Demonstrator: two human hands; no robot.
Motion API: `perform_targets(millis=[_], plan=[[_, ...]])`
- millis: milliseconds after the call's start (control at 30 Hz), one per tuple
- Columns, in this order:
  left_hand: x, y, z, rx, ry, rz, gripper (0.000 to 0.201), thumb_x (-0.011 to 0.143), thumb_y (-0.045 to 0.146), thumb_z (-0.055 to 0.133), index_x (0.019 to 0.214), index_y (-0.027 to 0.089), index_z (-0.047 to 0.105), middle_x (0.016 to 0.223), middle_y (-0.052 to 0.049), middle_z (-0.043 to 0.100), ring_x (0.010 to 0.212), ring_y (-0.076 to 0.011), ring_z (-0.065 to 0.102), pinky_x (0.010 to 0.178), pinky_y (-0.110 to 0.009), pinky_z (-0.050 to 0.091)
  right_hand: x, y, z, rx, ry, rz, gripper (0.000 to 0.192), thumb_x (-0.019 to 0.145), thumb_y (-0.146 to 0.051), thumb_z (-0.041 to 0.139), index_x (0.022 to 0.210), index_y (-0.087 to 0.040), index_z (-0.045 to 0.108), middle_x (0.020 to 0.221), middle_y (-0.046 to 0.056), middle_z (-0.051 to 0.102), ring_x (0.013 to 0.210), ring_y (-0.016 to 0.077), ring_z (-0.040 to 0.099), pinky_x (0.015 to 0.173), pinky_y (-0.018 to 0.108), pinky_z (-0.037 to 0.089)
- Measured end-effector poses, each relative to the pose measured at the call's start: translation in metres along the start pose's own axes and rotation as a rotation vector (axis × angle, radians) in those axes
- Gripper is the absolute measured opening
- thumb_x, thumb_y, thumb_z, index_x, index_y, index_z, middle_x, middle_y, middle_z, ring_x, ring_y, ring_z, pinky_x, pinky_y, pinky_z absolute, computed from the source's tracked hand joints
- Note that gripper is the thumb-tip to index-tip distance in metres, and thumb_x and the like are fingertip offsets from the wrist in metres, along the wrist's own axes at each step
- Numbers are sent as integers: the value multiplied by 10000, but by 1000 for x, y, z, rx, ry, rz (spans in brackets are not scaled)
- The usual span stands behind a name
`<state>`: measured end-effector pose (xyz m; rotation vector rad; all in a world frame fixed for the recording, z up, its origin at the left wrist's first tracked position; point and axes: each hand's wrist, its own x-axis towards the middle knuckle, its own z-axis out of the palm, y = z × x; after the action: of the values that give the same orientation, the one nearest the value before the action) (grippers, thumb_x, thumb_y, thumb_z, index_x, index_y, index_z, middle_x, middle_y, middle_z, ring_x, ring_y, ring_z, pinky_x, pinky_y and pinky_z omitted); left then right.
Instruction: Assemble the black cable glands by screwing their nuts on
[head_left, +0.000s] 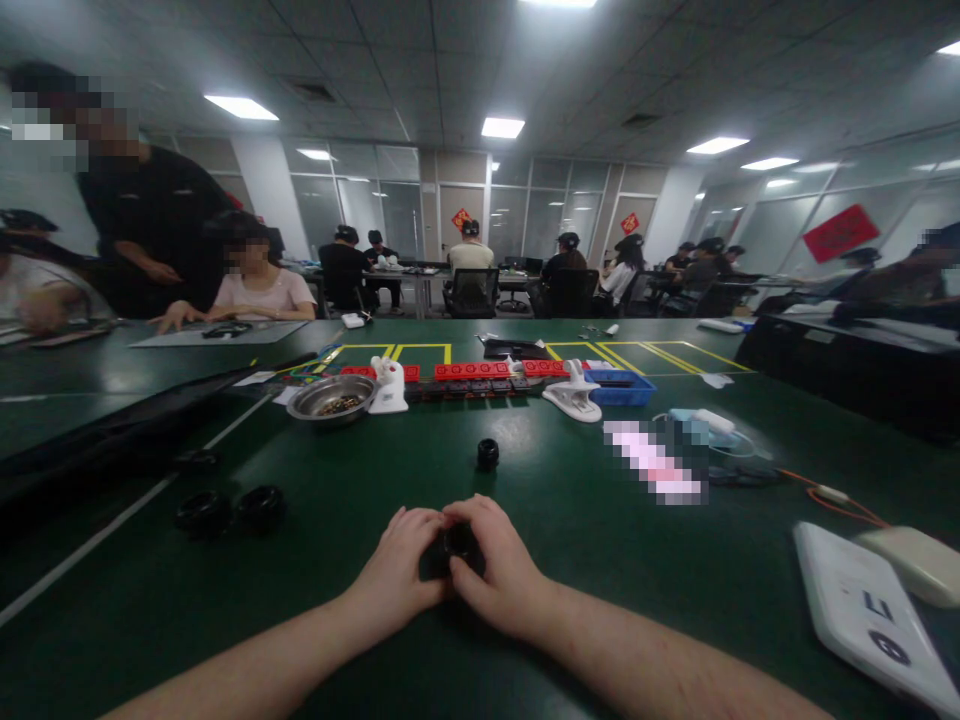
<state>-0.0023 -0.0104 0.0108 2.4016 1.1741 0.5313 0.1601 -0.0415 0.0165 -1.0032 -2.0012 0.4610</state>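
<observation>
Close to me over the green table, my left hand [401,560] and my right hand [501,560] meet around a black round part [459,541] with a hollow middle. Fingers of both hands wrap it, so much of its outline is hidden. Just beyond my fingertips stands a small black ribbed ring-shaped part [487,454], touched by neither hand. Off to the left, two larger black round parts sit side by side, a left one [202,513] and a right one [260,508].
A metal bowl [332,400] with small brass-coloured pieces stands between the hands and red blocks [472,371]. White clip stands [574,393] and a blue tray [619,387] are nearby. At right lie a white device [874,610] and cables. A co-worker [259,285] sits across the table, far left.
</observation>
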Motion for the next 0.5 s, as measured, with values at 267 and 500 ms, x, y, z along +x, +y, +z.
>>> perform_targets(millis=[267, 500], plan=[[0, 1, -1, 5, 0, -3, 327, 632, 320, 610, 935, 217, 538, 1008, -47, 554, 992, -241, 482, 975, -478, 226, 1, -2, -2, -6, 17, 14, 483, 650, -165, 512, 1117, -181, 390, 1067, 80, 481, 1022, 221, 421, 924, 420, 296], [-1, 5, -5, -11, -6, -6, 350, 649, 367, 615, 956, 218, 538, 1013, -42, 548, 989, -235, 484, 972, -475, 236, 2, 0, 1, -48, 58, 105, 370, 672, -178, 555, 1027, -184, 451, 962, 65, 506, 908, 206, 459, 818, 381, 386]])
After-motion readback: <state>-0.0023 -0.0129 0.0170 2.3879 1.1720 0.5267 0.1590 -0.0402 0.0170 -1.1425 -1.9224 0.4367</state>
